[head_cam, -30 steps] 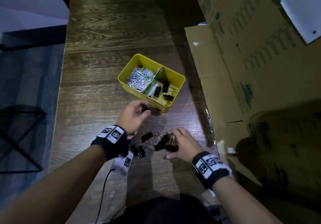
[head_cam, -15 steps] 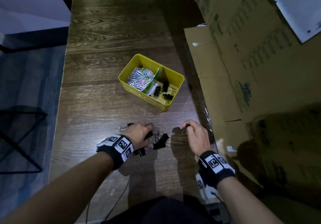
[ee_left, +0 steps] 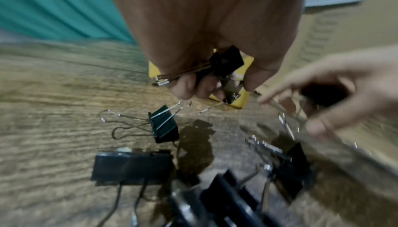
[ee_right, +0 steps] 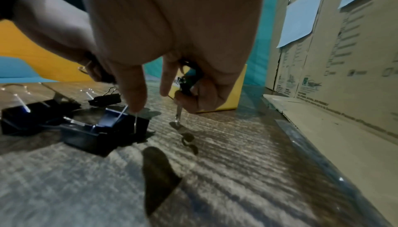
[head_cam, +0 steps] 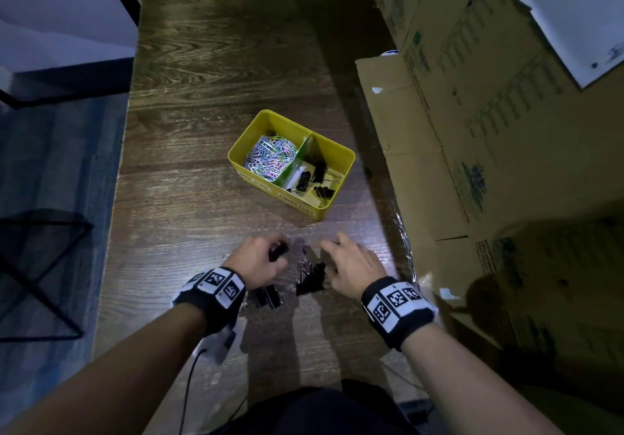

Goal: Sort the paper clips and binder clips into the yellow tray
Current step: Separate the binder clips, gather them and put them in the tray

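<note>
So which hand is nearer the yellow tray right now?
Right, only slightly. The right hand sits just below the yellow tray and its near right corner, holding a small binder clip. The left hand is lower and further left, holding another clip.

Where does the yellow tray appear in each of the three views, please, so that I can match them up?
Head: yellow tray at centre, beyond both hands.
Left wrist: a sliver at centre, behind the left hand.
Right wrist: right of centre, behind the right hand.
Shared landmark: the cardboard boxes to the right.
</note>
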`<state>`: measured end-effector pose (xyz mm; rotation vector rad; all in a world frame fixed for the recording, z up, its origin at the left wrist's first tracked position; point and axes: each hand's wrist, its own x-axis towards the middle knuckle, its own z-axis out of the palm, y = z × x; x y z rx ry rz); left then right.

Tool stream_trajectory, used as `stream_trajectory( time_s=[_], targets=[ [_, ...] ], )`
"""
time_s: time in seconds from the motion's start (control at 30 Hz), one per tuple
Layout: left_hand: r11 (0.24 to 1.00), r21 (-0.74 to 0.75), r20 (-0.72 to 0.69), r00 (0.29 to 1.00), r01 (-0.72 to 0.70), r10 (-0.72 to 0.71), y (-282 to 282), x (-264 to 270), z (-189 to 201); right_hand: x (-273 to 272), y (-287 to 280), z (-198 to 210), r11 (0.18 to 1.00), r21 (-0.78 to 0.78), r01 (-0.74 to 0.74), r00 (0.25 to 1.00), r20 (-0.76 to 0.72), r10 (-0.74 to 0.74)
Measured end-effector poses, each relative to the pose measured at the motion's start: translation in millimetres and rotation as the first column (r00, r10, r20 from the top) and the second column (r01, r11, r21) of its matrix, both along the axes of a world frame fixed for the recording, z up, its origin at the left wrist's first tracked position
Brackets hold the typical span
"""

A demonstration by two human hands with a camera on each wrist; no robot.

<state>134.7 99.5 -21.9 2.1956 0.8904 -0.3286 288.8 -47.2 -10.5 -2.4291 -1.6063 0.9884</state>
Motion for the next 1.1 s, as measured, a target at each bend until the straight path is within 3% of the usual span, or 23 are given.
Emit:
stream_trajectory(
  time_s=[0.13,0.23,0.33,0.43,0.5,0.53,0.6,0.67,0.73,0.83,0.93,1.03,1.1],
  targets=[
    [0.955,-0.202,0.142,0.959,-0.216,0.247,5.3,-3.7,8.7,-2.1,-0.1,-7.2,0.994,-0.037,-0.101,0.994,0.027,0.102],
    [0.825,-0.407,0.194,0.845,-0.393,0.498,8.3,-2.9,16.6,-3.2,5.8,-10.4,0.994,-0.035,-0.107,0.991,0.082,0.109],
    [0.617,-0.599,0.142,0.691,-0.510,0.708,9.5,-1.5,24.9,-1.4,10.0,-13.3,0.995,-0.032,-0.092,0.990,0.100,0.094],
    [0.333,-0.778,0.025,0.504,-0.533,0.863,18.0,-6.3,26.4,9.7,5.3,-17.7,0.988,0.007,0.154,0.982,-0.111,-0.152],
    [0.103,-0.882,-0.083,0.367,-0.459,0.927,25.1,-10.5,32.3,19.5,-1.2,-22.2,0.945,0.061,0.321,0.922,-0.250,-0.297],
    [0.025,-0.914,-0.113,0.311,-0.406,0.944,28.2,-12.0,36.6,23.4,-4.4,-22.7,0.909,0.092,0.407,0.874,-0.327,-0.359],
    [-0.035,-0.948,-0.118,0.244,-0.317,0.963,32.7,-11.2,45.9,28.7,-9.8,-17.5,0.810,0.102,0.577,0.735,-0.498,-0.460],
    [-0.055,-0.971,-0.109,0.225,-0.234,0.968,36.3,-3.8,55.3,32.5,-11.7,-5.5,0.690,0.034,0.723,0.511,-0.699,-0.500],
    [-0.040,-0.979,-0.093,0.263,-0.202,0.960,38.9,12.1,67.7,35.6,-7.3,16.7,0.598,-0.030,0.801,0.299,-0.845,-0.443],
    [0.029,-0.965,-0.074,0.376,-0.259,0.923,42.3,48.9,84.0,41.9,12.4,54.7,0.555,-0.054,0.830,0.153,-0.935,-0.321],
    [0.145,-0.930,-0.026,0.455,-0.337,0.890,47.4,88.4,91.1,47.2,46.1,80.8,0.503,-0.007,0.864,0.161,-0.944,-0.288],
    [0.282,-0.853,0.025,0.506,-0.439,0.862,51.2,119.6,90.6,57.4,87.8,76.4,0.450,0.025,0.893,0.243,-0.868,-0.434],
    [0.336,-0.839,0.046,0.560,-0.428,0.828,52.5,133.5,90.4,61.9,110.7,65.6,0.452,0.043,0.891,0.317,-0.772,-0.552]
  ],
)
